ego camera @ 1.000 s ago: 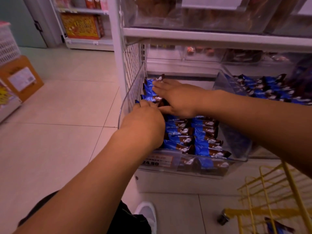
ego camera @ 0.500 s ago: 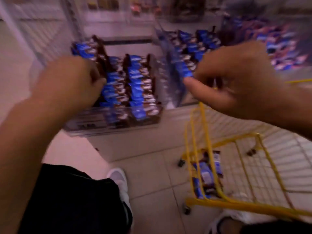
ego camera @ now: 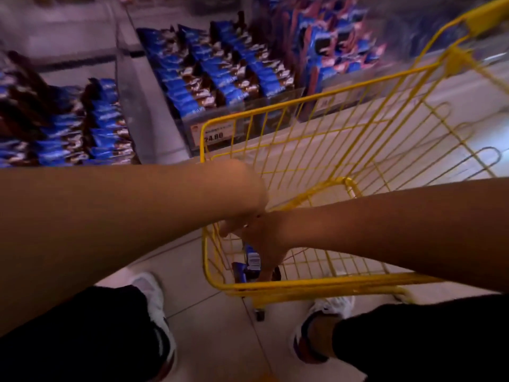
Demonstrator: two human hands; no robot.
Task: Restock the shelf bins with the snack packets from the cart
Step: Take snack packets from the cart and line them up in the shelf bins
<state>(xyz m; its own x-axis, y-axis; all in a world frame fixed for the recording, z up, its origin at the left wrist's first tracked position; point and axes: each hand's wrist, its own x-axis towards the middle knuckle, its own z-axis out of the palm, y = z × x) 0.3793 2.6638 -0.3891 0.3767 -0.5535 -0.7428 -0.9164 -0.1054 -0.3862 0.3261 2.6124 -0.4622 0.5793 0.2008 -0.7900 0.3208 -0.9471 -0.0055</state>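
both hands have left the shelf bins and now reach down into the yellow cart. your right hand closes on the blue snack packets at the cart bottom; your left hand grip cannot be determined. a new pickup cycle begins.

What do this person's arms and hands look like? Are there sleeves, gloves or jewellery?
Both forearms are bare, with no sleeve in view. Neither the left hand nor the right hand wears a glove. No watch or bracelet shows at either wrist. The picture is too blurred to tell whether there is a ring.
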